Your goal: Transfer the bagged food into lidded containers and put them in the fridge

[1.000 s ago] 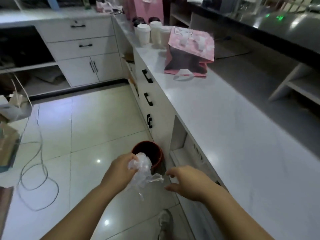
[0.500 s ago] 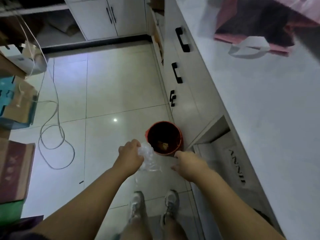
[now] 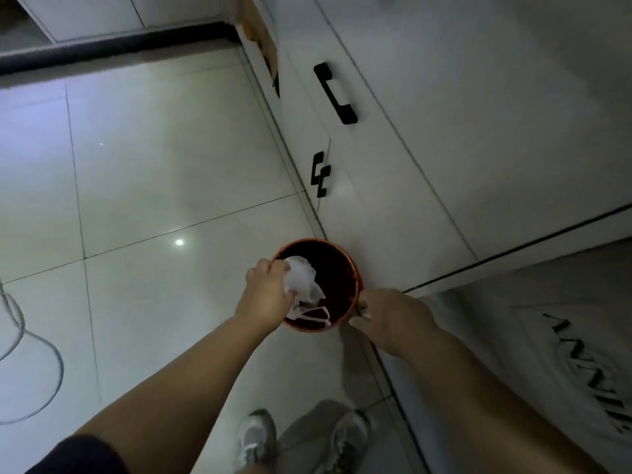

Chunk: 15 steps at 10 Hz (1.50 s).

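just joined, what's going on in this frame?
A person stands over a red bin on the tiled floor, right beside the white cabinets. Their left hand grips a crumpled clear plastic bag and holds it over the bin's opening, not yet let go. The right hand is at the bin's right rim; whether it grips the rim cannot be told. No containers or fridge are in view.
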Each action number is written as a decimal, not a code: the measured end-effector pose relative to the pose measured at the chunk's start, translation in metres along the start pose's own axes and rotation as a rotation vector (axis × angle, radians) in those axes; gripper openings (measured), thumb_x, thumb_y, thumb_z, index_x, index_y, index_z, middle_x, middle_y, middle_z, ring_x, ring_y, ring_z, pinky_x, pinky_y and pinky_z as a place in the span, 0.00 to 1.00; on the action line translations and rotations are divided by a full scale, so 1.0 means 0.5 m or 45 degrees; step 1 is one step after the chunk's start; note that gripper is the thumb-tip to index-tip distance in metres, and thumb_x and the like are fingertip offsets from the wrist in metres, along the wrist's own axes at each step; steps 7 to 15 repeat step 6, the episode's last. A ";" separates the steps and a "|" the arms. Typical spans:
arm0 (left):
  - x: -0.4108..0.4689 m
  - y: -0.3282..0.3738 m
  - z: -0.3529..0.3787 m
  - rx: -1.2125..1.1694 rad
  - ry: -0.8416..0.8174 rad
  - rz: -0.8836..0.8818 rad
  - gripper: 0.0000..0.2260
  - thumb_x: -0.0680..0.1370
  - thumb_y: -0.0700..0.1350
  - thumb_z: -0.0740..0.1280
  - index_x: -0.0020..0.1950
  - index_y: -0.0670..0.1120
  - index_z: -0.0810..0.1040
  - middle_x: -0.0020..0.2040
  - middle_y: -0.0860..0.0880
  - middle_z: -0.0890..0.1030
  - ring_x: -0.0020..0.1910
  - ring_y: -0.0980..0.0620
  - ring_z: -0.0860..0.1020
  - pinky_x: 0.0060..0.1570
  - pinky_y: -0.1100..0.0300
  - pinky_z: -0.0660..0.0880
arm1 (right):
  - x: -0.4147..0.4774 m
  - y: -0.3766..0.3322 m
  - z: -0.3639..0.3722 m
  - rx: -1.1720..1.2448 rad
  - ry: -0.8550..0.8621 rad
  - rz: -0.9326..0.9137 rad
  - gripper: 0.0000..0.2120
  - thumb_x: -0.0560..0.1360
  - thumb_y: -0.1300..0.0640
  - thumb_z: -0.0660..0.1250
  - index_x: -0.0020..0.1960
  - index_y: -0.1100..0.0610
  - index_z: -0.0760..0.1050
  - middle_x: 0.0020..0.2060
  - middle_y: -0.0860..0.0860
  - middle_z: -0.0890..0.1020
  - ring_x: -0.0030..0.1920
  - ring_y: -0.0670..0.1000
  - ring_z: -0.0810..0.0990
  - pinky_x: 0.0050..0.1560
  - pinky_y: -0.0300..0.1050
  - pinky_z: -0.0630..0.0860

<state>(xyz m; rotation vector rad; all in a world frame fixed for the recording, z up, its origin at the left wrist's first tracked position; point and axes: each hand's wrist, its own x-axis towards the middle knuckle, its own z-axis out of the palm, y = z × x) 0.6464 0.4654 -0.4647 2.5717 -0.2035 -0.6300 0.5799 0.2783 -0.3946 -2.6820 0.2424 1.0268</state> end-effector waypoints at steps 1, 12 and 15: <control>0.077 -0.029 0.079 0.038 0.024 0.053 0.23 0.76 0.47 0.66 0.70 0.44 0.66 0.67 0.41 0.66 0.65 0.40 0.64 0.61 0.52 0.68 | 0.061 0.025 0.039 0.024 0.053 0.028 0.19 0.78 0.44 0.60 0.63 0.54 0.71 0.57 0.53 0.78 0.56 0.55 0.77 0.53 0.48 0.76; 0.166 -0.067 0.162 0.354 -0.414 0.128 0.22 0.75 0.56 0.59 0.68 0.51 0.70 0.66 0.45 0.70 0.63 0.41 0.66 0.61 0.51 0.66 | 0.113 0.043 0.023 0.106 0.033 0.123 0.18 0.76 0.44 0.62 0.61 0.53 0.72 0.60 0.52 0.78 0.59 0.55 0.76 0.57 0.50 0.75; 0.166 -0.067 0.162 0.354 -0.414 0.128 0.22 0.75 0.56 0.59 0.68 0.51 0.70 0.66 0.45 0.70 0.63 0.41 0.66 0.61 0.51 0.66 | 0.113 0.043 0.023 0.106 0.033 0.123 0.18 0.76 0.44 0.62 0.61 0.53 0.72 0.60 0.52 0.78 0.59 0.55 0.76 0.57 0.50 0.75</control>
